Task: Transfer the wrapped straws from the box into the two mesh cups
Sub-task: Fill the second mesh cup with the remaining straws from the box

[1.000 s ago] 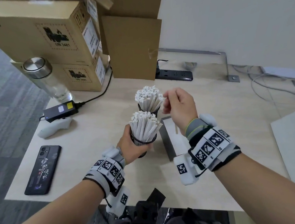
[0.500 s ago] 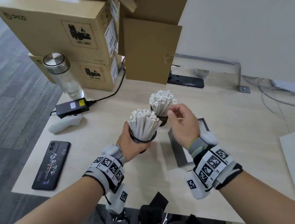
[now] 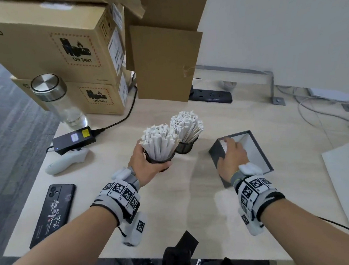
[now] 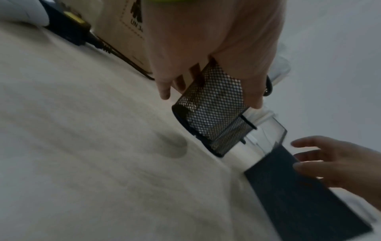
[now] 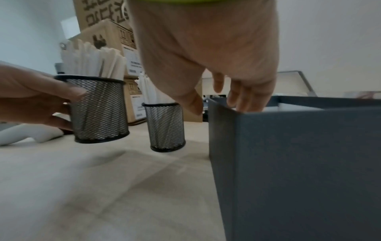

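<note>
Both forearms reach forward, bare, each with a grey band with black-and-white markers at the wrist. The left hand (image 3: 146,166) is curled around a cup (image 3: 161,157), thumb on one side and fingers on the other (the cup is lifted off the surface). The right hand (image 3: 231,156) is palm down, its fingers (image 5: 245,99) straight and loose, their tips dipping over the edge of the box (image 3: 219,149).

Pale wooden table (image 3: 196,204) carries phone (image 3: 53,214), grey box (image 3: 218,156), cartons (image 3: 57,58).
</note>
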Demonstrator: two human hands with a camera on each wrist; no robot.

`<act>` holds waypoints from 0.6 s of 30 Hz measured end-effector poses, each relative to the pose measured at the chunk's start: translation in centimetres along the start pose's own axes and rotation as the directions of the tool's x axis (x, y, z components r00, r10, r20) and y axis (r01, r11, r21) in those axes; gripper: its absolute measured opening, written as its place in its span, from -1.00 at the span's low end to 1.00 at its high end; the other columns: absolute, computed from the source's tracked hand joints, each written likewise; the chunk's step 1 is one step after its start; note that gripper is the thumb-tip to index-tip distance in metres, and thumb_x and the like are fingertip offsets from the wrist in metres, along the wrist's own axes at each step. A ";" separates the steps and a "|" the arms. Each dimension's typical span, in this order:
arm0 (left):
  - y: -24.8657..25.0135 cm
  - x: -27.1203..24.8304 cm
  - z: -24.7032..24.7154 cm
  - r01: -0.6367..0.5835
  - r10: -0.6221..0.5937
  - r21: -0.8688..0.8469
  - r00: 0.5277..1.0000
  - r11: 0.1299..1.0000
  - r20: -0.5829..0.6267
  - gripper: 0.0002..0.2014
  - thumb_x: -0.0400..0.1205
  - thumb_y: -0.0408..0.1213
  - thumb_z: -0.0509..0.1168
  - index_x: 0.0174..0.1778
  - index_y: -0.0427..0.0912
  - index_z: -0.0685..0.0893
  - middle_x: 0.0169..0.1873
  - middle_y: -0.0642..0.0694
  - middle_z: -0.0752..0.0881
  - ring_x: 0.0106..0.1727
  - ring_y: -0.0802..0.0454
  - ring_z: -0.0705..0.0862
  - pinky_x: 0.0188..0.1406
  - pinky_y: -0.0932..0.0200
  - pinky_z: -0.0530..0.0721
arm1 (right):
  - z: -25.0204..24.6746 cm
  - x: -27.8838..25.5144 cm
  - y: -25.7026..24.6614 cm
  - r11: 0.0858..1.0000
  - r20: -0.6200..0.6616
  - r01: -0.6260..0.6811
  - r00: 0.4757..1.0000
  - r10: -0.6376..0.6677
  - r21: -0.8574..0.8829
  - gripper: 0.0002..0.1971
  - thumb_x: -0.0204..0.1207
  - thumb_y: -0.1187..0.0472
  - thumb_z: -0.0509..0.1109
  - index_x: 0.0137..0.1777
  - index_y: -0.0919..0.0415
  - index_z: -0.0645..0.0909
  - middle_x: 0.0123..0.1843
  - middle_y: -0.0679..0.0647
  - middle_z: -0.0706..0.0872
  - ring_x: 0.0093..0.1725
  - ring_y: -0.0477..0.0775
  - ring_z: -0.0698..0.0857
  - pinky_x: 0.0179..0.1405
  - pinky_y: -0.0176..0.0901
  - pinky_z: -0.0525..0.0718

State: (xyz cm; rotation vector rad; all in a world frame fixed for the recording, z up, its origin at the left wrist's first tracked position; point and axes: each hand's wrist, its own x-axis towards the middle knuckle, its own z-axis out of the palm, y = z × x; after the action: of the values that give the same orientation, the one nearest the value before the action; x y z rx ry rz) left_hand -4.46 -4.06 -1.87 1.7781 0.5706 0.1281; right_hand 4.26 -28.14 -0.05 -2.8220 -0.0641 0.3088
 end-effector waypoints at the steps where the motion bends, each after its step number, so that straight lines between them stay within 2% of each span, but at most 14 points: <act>1: 0.0 0.3 0.0 -0.004 0.004 -0.020 1.000 1.000 -0.002 -0.31 0.24 -0.51 0.67 0.14 -0.04 0.44 -0.11 0.23 0.59 -0.21 0.49 0.61 -0.39 0.62 0.53 | 0.1 0.1 -0.4 0.997 -0.093 0.072 0.993 -0.069 0.028 -0.43 0.46 0.24 0.38 0.48 0.16 0.34 0.34 0.25 0.52 0.23 0.34 0.56 0.11 0.06 0.54; 2: -0.1 0.6 -0.1 -0.010 0.010 -0.023 1.000 1.000 -0.014 -0.28 0.23 -0.51 0.67 0.19 -0.05 0.44 -0.09 0.23 0.61 -0.20 0.51 0.63 -0.39 0.60 0.55 | 0.3 0.0 -1.1 0.985 -0.177 0.152 0.975 -0.136 0.085 -0.41 0.42 0.23 0.43 0.47 0.19 0.37 0.34 0.24 0.52 0.25 0.31 0.54 0.16 0.03 0.52; 4: -0.6 1.3 -0.4 0.024 -0.024 0.017 0.999 1.000 -0.036 -0.27 0.21 -0.37 0.70 0.18 0.02 0.45 -0.10 0.27 0.64 -0.18 0.46 0.64 -0.37 0.55 0.55 | 0.9 -0.3 -2.7 0.939 -0.211 0.225 0.962 -0.173 0.259 -0.36 0.40 0.18 0.48 0.48 0.18 0.37 0.35 0.15 0.49 0.18 0.18 0.59 0.12 -0.11 0.53; 6: -0.9 2.1 -0.4 0.073 -0.069 0.064 0.996 0.995 -0.064 -0.29 0.17 -0.22 0.72 0.13 0.08 0.46 -0.13 0.29 0.65 -0.14 0.39 0.63 -0.30 0.48 0.52 | 1.7 0.1 -4.4 0.899 -0.087 0.141 0.990 -0.115 0.416 -0.25 0.41 0.03 0.51 0.55 0.10 0.26 0.37 0.04 0.45 0.05 0.04 0.63 0.06 -0.15 0.56; 8: -1.1 3.1 -0.4 0.109 -0.098 0.087 0.989 0.990 -0.113 -0.30 0.18 -0.19 0.72 0.11 0.06 0.44 -0.15 0.31 0.62 -0.16 0.31 0.62 -0.26 0.43 0.51 | 3.0 1.2 -5.6 0.858 0.054 -0.017 0.998 -0.012 0.513 -0.06 0.30 -0.13 0.56 0.60 0.02 0.15 0.42 0.01 0.45 0.18 0.03 0.61 0.22 -0.05 0.60; 10: -1.2 4.3 -0.2 0.105 -0.095 0.062 0.985 0.993 -0.143 -0.30 0.21 -0.26 0.71 0.12 0.03 0.42 -0.15 0.32 0.59 -0.16 0.35 0.59 -0.28 0.54 0.49 | 4.4 2.3 -6.4 0.833 0.124 -0.113 0.991 0.054 0.541 0.07 0.11 -0.23 0.61 0.59 -0.03 0.13 0.45 0.04 0.48 0.35 0.12 0.56 0.36 0.09 0.56; 12: -1.0 5.3 0.1 0.084 -0.076 0.046 0.986 0.995 -0.148 -0.34 0.24 -0.33 0.69 0.08 0.03 0.42 -0.15 0.33 0.58 -0.16 0.50 0.53 -0.34 0.67 0.46 | 5.4 3.1 -7.1 0.821 0.135 -0.136 0.988 0.072 0.555 0.04 0.00 -0.25 0.63 0.47 -0.02 0.23 0.34 0.04 0.58 0.32 0.12 0.60 0.33 0.07 0.59; 14: -0.9 6.9 0.5 0.063 -0.055 0.056 0.988 0.996 -0.145 -0.39 0.25 -0.35 0.68 -0.02 0.12 0.42 -0.16 0.34 0.57 -0.17 0.55 0.51 -0.36 0.70 0.43 | 6.4 4.4 -7.7 0.809 0.125 -0.152 0.987 0.098 0.568 -0.11 0.04 -0.15 0.68 0.35 0.01 0.33 0.24 0.04 0.63 0.21 0.10 0.66 0.24 -0.05 0.62; 16: -0.8 8.4 0.8 0.046 -0.035 0.073 0.990 0.996 -0.137 -0.40 0.26 -0.38 0.67 -0.10 0.17 0.41 -0.18 0.34 0.56 -0.19 0.52 0.52 -0.36 0.73 0.41 | 6.9 5.7 -8.0 0.788 0.083 -0.151 0.988 0.127 0.597 -0.20 0.11 -0.04 0.71 0.31 0.07 0.39 0.19 0.07 0.66 0.17 0.09 0.69 0.20 -0.12 0.63; 18: -0.8 9.6 0.9 0.023 -0.010 0.094 0.991 0.995 -0.132 -0.41 0.24 -0.37 0.68 -0.04 0.12 0.46 -0.14 0.29 0.61 -0.16 0.38 0.60 -0.25 0.71 0.44 | 6.6 6.7 -8.3 0.786 0.052 -0.136 0.990 0.132 0.604 -0.23 0.14 -0.03 0.70 0.30 0.10 0.39 0.20 0.09 0.66 0.18 0.12 0.68 0.21 -0.11 0.62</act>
State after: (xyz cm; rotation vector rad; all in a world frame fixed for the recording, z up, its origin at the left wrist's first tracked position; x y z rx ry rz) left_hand 3.99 -0.47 -4.81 1.8661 0.6959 0.2111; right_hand 9.26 -17.75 -5.05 -2.1810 0.2042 0.3034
